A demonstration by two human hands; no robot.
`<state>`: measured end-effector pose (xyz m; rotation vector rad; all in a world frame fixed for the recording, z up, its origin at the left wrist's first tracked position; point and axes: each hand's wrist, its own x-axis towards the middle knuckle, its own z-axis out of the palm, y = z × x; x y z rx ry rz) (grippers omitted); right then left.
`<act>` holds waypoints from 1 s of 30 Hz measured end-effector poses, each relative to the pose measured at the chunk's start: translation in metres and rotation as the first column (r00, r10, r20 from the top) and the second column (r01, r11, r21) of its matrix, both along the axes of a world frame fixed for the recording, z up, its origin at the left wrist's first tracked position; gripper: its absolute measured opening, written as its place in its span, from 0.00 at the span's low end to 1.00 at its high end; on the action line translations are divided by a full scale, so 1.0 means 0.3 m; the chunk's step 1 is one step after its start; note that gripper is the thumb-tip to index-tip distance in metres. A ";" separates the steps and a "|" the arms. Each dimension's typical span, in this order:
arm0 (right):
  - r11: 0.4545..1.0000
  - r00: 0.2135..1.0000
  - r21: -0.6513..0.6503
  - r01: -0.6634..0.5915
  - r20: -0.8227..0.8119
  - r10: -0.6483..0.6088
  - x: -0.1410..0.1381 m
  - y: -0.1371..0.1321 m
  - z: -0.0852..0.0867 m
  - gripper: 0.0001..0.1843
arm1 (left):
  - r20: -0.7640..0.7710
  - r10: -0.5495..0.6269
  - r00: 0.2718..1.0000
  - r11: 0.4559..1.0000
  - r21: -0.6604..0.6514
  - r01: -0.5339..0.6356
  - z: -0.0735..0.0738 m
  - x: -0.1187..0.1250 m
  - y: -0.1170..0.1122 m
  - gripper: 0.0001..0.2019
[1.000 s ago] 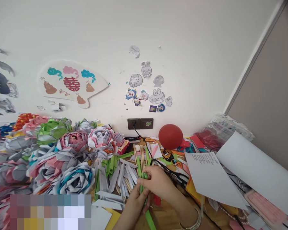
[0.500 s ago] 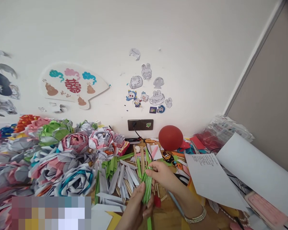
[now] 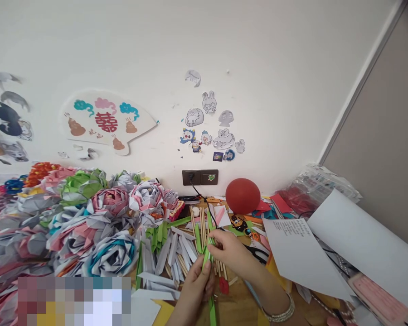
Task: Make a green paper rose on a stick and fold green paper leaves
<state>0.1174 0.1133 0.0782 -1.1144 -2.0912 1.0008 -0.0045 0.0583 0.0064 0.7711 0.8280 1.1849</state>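
My left hand [image 3: 195, 280] is closed round a green folded paper strip [image 3: 207, 259], thumb lying along it. Just above and to the right, my right hand [image 3: 226, 246] pinches the upper part of the same green paper with thumb and bent fingers. Whether one strip or a stack is in the hands cannot be told. Below my left hand, a green strip end [image 3: 212, 312] reaches toward the table's front. Folded white paper strips [image 3: 173, 249] and green folded strips [image 3: 158, 235] lie left of the hands. Thin wooden sticks [image 3: 202, 222] lie behind and under them.
Folded-paper flowers [image 3: 110, 256] pile up on the left. A red balloon [image 3: 243, 195] rests against the wall. At right are scissors [image 3: 258, 254], a printed sheet [image 3: 295, 249], a white paper roll [image 3: 367, 249] and a pink device [image 3: 377, 296]. A black cable [image 3: 209, 208] runs down from the socket.
The green paper has turned: its many-layered edge faced me before, now a flatter, narrower side shows. My left hand has moved slightly up. The view has shifted a little.
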 end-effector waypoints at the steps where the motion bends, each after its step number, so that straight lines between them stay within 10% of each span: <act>1: 1.000 1.000 -0.007 -0.020 -0.010 0.020 0.005 0.000 0.003 0.03 | 0.025 -0.020 0.999 1.000 -0.001 0.020 0.002 -0.001 -0.005 0.25; 14: 0.821 0.822 -0.285 -0.494 -0.460 0.336 0.049 0.006 0.005 0.10 | 0.351 -0.300 0.887 0.953 0.065 0.297 0.034 -0.034 -0.048 0.16; 19: 0.924 0.922 -0.130 -0.360 -0.203 0.330 0.074 0.007 0.039 0.08 | 0.315 -0.244 0.917 0.969 0.030 0.247 0.032 -0.019 -0.047 0.20; 30: 0.913 0.903 -0.119 -0.391 -0.239 0.356 0.087 0.025 0.024 0.07 | 0.162 -0.060 0.985 0.998 -0.003 0.061 0.033 0.010 -0.034 0.24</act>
